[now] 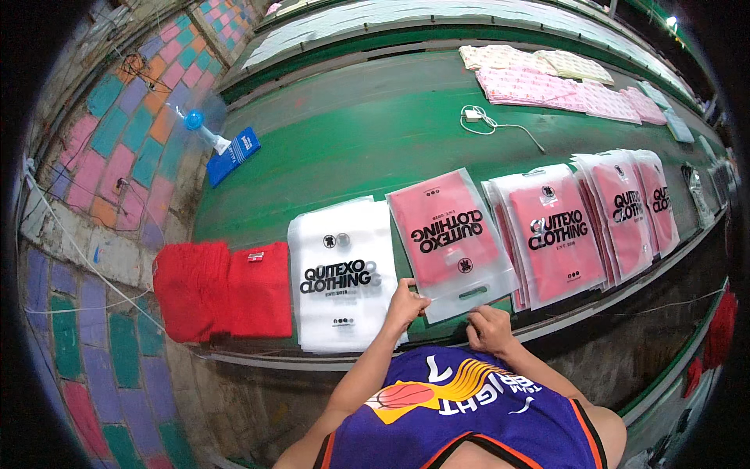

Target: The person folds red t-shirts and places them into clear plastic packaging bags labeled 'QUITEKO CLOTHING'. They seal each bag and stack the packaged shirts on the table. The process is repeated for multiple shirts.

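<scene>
A frosted plastic bag [449, 243] with a folded pink garment inside lies on the green table before me. It is turned upside down, its cut-out handle and clear flap towards me. My left hand [408, 306] pinches the flap's left corner between thumb and fingers. At the flap's near edge rests my right hand [491, 331], fingers curled; whether it grips the plastic is hard to see. Left of the bag is a stack of flat white printed bags [343, 293]. Folded red garments [222, 293] lie beyond that stack on the left.
Several filled bags [556, 234] overlap in a row on the right. A small blue fan [194, 120] stands by a blue box [233, 156] at the far left. A white cable [489, 122] and folded printed fabrics [527, 85] lie further back on the table [328, 135].
</scene>
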`<state>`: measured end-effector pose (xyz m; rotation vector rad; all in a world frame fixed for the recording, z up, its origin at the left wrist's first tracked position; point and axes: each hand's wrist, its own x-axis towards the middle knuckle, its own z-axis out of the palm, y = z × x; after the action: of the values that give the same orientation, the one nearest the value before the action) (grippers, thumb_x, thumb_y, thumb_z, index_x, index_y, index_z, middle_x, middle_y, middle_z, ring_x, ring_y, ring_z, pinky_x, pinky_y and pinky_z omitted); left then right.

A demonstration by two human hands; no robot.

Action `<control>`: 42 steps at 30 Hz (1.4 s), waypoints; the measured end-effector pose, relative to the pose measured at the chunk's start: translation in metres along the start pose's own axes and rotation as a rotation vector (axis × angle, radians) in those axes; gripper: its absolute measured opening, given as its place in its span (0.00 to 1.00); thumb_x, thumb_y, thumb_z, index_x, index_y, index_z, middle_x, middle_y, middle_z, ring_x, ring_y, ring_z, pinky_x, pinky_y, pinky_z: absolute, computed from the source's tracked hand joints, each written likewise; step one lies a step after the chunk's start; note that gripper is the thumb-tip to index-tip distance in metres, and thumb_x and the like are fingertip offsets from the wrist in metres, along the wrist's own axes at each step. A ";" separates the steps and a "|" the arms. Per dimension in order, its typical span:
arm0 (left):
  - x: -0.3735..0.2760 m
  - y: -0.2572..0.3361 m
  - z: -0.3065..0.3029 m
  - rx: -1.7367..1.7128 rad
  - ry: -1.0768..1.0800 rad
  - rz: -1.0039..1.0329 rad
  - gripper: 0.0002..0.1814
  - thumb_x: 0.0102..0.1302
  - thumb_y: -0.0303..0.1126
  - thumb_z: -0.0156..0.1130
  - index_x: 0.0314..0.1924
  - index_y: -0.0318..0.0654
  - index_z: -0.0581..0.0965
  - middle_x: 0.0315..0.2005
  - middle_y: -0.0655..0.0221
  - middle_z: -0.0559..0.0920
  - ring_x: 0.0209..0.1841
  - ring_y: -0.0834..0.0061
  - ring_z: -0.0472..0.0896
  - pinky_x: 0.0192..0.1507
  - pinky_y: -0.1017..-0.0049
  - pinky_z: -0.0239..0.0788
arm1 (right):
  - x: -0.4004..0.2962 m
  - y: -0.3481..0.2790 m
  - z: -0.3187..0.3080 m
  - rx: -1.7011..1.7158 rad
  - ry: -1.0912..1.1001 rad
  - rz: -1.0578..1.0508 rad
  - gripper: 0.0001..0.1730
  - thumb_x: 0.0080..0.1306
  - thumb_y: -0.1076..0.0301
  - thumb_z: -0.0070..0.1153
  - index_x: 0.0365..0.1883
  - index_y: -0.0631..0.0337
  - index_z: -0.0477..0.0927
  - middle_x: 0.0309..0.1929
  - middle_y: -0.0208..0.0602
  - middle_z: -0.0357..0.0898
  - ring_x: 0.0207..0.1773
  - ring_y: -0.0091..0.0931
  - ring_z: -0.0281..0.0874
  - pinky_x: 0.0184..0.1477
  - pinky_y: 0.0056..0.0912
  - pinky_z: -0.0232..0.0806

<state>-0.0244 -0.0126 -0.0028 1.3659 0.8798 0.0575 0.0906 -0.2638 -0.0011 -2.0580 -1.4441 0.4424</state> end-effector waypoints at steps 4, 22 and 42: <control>-0.002 0.007 0.002 -0.068 0.025 0.003 0.33 0.60 0.19 0.71 0.63 0.26 0.67 0.27 0.66 0.81 0.26 0.76 0.80 0.27 0.74 0.74 | 0.048 -0.060 -0.030 -0.295 0.171 -0.252 0.38 0.52 0.62 0.70 0.64 0.60 0.77 0.62 0.45 0.74 0.66 0.42 0.73 0.69 0.56 0.63; 0.019 -0.002 -0.040 0.362 0.278 0.381 0.20 0.62 0.24 0.65 0.54 0.27 0.78 0.30 0.60 0.86 0.34 0.66 0.86 0.42 0.65 0.77 | 0.132 -0.060 0.029 -0.374 0.261 -0.525 0.18 0.61 0.66 0.59 0.49 0.60 0.84 0.42 0.35 0.80 0.47 0.33 0.79 0.48 0.41 0.70; -0.002 0.039 -0.043 -0.046 0.242 0.189 0.38 0.61 0.17 0.65 0.71 0.29 0.63 0.30 0.68 0.80 0.31 0.78 0.77 0.34 0.76 0.70 | 0.089 0.004 -0.024 -0.575 0.406 -0.338 0.11 0.53 0.65 0.63 0.36 0.54 0.82 0.36 0.29 0.79 0.45 0.31 0.79 0.46 0.44 0.68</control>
<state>-0.0331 0.0314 0.0346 1.4147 0.9406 0.3930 0.1399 -0.1881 0.0203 -2.0792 -1.7372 -0.5596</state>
